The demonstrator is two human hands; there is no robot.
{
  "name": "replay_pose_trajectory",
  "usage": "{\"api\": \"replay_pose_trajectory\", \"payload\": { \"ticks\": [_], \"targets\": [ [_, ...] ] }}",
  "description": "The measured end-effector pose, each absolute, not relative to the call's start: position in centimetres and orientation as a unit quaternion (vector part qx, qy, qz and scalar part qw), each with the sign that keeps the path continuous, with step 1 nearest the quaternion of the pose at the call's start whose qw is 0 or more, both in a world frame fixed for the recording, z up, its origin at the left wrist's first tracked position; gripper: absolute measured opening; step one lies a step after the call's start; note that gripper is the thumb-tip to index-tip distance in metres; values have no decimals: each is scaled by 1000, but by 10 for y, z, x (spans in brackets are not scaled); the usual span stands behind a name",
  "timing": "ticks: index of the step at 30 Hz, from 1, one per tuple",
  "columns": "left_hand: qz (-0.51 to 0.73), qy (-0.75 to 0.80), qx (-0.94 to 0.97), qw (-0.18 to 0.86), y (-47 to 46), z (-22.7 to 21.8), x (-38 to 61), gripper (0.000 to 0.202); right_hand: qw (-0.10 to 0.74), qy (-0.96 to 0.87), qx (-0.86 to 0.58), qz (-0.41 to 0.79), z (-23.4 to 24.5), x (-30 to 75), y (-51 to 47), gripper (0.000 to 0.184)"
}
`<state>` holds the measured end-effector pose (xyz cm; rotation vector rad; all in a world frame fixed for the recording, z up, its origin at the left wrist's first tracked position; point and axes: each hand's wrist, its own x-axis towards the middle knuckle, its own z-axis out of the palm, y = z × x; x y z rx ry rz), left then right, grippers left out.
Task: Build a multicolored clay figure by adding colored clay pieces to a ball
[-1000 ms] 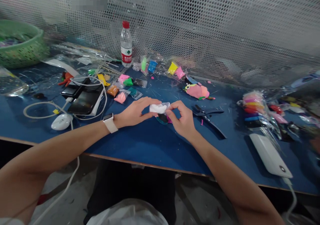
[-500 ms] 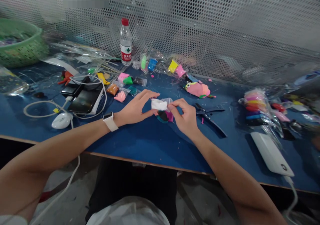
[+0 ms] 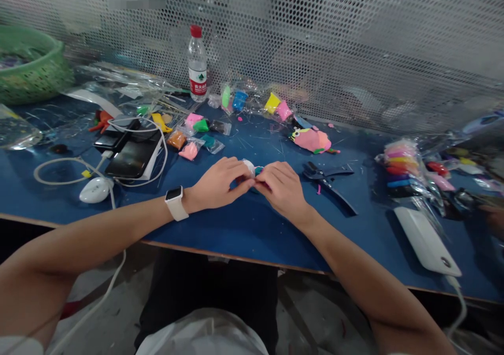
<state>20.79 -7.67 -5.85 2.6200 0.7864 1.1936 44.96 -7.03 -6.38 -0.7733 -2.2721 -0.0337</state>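
Note:
My left hand (image 3: 222, 181), with a white-strapped watch (image 3: 176, 201) on its wrist, and my right hand (image 3: 284, 189) meet above the table. Fingertips and thumbs of both pinch a small clear packet of white clay (image 3: 248, 166), mostly hidden behind the fingers. A bit of teal clay (image 3: 259, 170) shows below, between the hands. Right of my right hand lie black-handled pliers or cutters (image 3: 328, 184). Beyond them rests a pink clay fish figure (image 3: 312, 139) with a yellow face.
Small clay packets, such as a salmon-pink packet (image 3: 189, 150), lie left of centre. A water bottle (image 3: 197, 63) stands near the mesh panel (image 3: 334, 45). Phones (image 3: 134, 155) and cables lie left, with a green basket (image 3: 35, 76) behind. A white power bank (image 3: 427, 241) is at right.
My hands have drawn together, and my left fingers have closed from a spread pose into a pinch. The white clay packet, plainly visible before, is now mostly covered.

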Motion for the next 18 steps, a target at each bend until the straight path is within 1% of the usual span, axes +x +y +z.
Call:
{"api": "replay_pose_trajectory", "payload": {
  "ticks": [3, 5, 7, 13, 16, 18],
  "targets": [
    [391, 259, 874, 129, -73, -59, 206, 26, 344, -900, -255, -80, -66, 450, -68, 42],
    [379, 261, 871, 170, -72, -58, 204, 25, 354, -899, -234, -110, -67, 449, -68, 38],
    [375, 265, 867, 195, -72, -56, 203, 23, 378, -892, -221, -107, -67, 447, -67, 33],
    [374, 259, 871, 187, -72, -54, 202, 23, 444, -869, -205, 77, -66, 443, -66, 23],
    [362, 263, 879, 162, -70, -56, 200, 23, 448, -865, -197, 116, -67, 442, -67, 20],
    [363, 266, 881, 145, -69, -57, 200, 22, 440, -867, -202, 117, -67, 441, -68, 21]
  ]
}}
